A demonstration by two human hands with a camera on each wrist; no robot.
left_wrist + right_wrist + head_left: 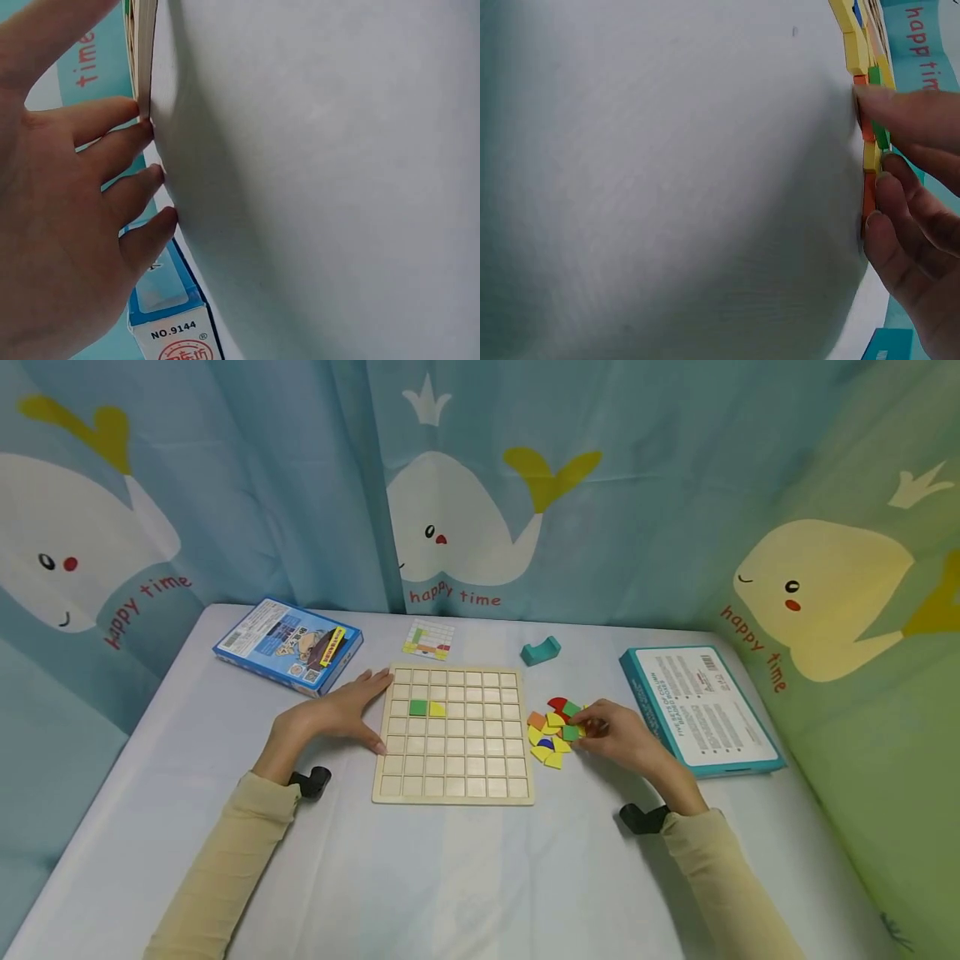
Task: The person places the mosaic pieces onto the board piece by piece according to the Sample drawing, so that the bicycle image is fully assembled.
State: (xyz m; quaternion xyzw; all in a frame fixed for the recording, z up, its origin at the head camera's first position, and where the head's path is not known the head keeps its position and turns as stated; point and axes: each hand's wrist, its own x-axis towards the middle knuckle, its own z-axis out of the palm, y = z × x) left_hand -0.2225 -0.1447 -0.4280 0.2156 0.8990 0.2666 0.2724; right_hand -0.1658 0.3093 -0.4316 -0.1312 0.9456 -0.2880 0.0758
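Left grip (335, 707): spread wide, thumb and fingertips touching the left edge of the board (454, 767)
Right grip (617, 735): fingers bent among the loose pieces (554, 720); cannot tell whether pinching one
Board: flat on the bench (450, 877), green square (417, 707) and yellow piece (437, 710) side by side in third row from top
Loose pieces: heaped just beside the board's right edge
Beyond board: patterned card (430, 639), teal block (541, 652)
Outer sides: blue box (288, 643) left, teal box (705, 710) right
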